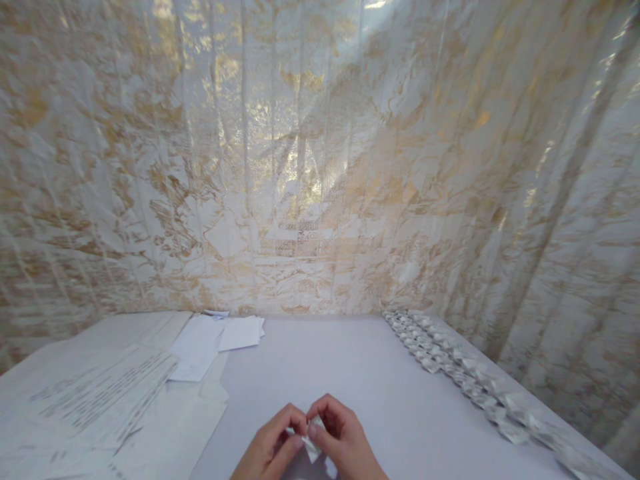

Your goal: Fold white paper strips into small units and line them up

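Pale tabletop (325,360), left hand (277,437), right hand (345,433), both pinching one scrap (313,451) — apparently paper

Matt paper piece (313,452), smooth tabletop (340,360), shiny curtain (320,267)

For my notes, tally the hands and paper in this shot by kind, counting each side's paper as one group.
Hands: 2 (left hand, right hand)
Folded paper in the fingers: 1
Paper spread at left: 1
Band of folded pieces at right: 1
Total: 5
Uncounted: a white bit by the right hand, perhaps not separate.
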Motion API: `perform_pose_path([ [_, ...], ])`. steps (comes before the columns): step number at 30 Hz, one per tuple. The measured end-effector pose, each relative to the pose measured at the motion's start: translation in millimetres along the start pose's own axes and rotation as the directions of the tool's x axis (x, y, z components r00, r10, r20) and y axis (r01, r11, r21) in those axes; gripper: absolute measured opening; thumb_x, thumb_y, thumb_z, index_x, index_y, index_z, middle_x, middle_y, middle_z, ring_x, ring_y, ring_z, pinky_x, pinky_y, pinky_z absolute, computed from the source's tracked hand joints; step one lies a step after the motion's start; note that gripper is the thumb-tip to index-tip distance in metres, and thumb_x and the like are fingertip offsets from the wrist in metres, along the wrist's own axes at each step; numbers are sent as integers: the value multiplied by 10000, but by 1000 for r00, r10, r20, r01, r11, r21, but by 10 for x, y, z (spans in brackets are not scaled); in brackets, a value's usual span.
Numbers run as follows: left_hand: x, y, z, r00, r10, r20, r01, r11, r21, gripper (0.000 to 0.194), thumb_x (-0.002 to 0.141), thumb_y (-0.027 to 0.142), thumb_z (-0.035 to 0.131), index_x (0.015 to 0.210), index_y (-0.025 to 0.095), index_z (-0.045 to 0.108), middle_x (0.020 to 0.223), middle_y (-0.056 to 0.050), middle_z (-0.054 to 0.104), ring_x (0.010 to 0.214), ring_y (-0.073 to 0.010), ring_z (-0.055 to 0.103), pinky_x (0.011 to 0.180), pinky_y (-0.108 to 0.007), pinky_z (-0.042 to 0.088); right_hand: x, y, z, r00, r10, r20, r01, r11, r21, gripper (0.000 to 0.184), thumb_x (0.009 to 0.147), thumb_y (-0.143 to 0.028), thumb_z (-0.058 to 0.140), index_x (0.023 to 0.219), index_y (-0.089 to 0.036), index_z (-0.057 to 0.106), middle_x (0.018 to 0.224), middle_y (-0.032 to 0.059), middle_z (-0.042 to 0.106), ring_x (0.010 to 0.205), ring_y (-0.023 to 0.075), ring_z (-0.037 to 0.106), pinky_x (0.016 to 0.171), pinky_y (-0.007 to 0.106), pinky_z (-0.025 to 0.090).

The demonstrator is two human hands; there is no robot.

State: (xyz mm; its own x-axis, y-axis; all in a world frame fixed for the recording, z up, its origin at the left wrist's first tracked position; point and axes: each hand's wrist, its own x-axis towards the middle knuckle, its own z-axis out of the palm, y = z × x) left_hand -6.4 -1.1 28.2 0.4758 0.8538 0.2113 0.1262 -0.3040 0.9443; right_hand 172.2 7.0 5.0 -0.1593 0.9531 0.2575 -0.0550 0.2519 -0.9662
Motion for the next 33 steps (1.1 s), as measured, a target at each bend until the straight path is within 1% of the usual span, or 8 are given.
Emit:
perform_pose_path([
  [7, -3, -60, 82, 997, -49, -51, 41, 990, -136, 468, 869, 684, 541, 854, 216, 555, 744, 60, 419, 670, -130, 394, 634, -246, 308, -32, -190, -18, 991, -118, 65, 130, 964, -233, 156, 821, -332, 670, 864, -185, 647, 715, -28, 552, 633, 136, 449, 592, 249, 346],
  [11, -5, -21, 113, 994, 12, -112, -21, 996, -81, 450, 874, 661, 555, 799, 218, 584, 791, 36, 493, 700, -143, 465, 676, -256, 361, -25, -219, -12, 990, -103, 99, 122, 968, -219, 131, 781, -252, 657, 898, -196, 639, 787, -9, 591, 675, 145, 487, 582, 233, 360],
  [13, -9, -4, 140, 990, 27, -139, -37, 997, -69, 395, 884, 613, 570, 817, 224, 602, 835, 14, 551, 757, -164, 521, 711, -266, 394, -21, -214, -6, 991, -74, 110, 93, 979, -183, 140, 758, -239, 665, 889, -200, 635, 790, -11, 590, 668, 142, 482, 570, 231, 349],
  [16, -8, -5, 185, 982, -14, -190, -10, 992, -122, 320, 837, 491, 661, 1028, 241, 598, 953, -16, 625, 884, -205, 591, 755, -282, 435, -24, -212, -8, 994, -57, 92, 71, 985, -157, 130, 771, -275, 678, 869, -194, 653, 787, 0, 613, 683, 153, 496, 629, 264, 368],
  [19, 1, -13, 183, 971, -51, -236, 30, 995, -95, 294, 811, 403, 675, 1030, 228, 589, 909, -10, 647, 821, -199, 600, 727, -284, 443, -29, -211, -25, 996, -78, 50, 85, 984, -154, 158, 803, -352, 694, 807, -197, 667, 746, 6, 612, 702, 176, 511, 688, 307, 384],
  [23, -1, 29, 85, 961, -3, -278, 29, 995, 91, 130, 853, 327, 620, 770, 230, 592, 763, 16, 596, 739, -186, 565, 716, -280, 431, -17, -180, -45, 978, -205, 41, 209, 963, -170, 197, 839, -394, 697, 761, -218, 653, 771, 14, 613, 760, 201, 535, 777, 354, 407],
  [29, -29, 73, 72, 922, 216, -320, -141, 960, 241, 98, 866, 302, 592, 784, 261, 627, 889, -20, 632, 857, -219, 577, 766, -292, 439, -19, -145, -48, 926, -373, 66, 375, 882, -284, 82, 809, -153, 631, 800, -234, 630, 823, -2, 569, 830, 201, 549, 840, 340, 405],
  [33, -26, 33, 172, 899, 77, -430, -53, 996, 67, 157, 821, 337, 641, 952, 253, 630, 924, -25, 648, 834, -210, 594, 756, -295, 452, -44, -157, -72, 880, -470, 67, 463, 818, -340, 231, 761, -33, 550, 834, -239, 625, 913, 21, 554, 882, 209, 556, 790, 309, 426],
])
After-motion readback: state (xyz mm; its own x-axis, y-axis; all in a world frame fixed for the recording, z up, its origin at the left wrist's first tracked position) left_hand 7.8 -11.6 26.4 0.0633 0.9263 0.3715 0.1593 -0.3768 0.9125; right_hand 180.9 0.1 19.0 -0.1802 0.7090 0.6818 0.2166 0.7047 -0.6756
